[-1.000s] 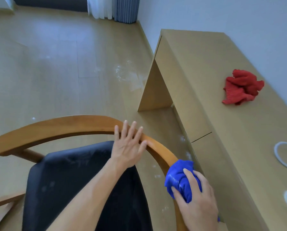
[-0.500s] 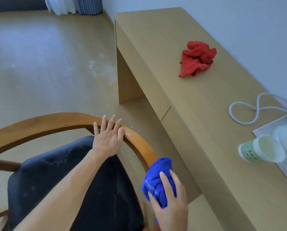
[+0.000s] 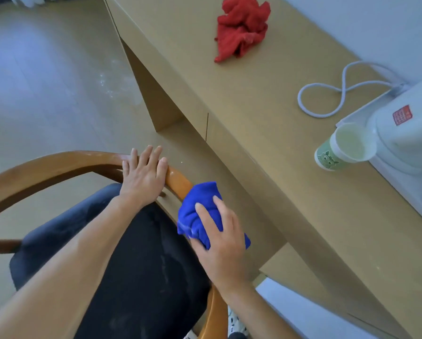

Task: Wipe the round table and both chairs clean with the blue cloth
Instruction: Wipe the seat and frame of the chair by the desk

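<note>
A chair with a curved wooden back rail (image 3: 58, 165) and a dark seat cushion (image 3: 136, 277) fills the lower left. My left hand (image 3: 144, 177) rests flat on the rail, fingers straight. Just right of it my right hand (image 3: 219, 243) grips the bunched blue cloth (image 3: 200, 209) and presses it onto the rail's right bend. The rail's stretch under the cloth is hidden. No round table is in view.
A long wooden desk (image 3: 241, 99) runs along the wall on the right, close to the chair. On it lie a crumpled red cloth (image 3: 241, 28), a looped white cable (image 3: 339, 94), a paper cup (image 3: 342, 148) and a white appliance (image 3: 405, 133). Pale dusty floor (image 3: 46, 81) spreads to the left.
The view has swung right and down, bringing the cup and appliance in. My right hand has slid the blue cloth up the rail toward my left hand, which stays on the rail.
</note>
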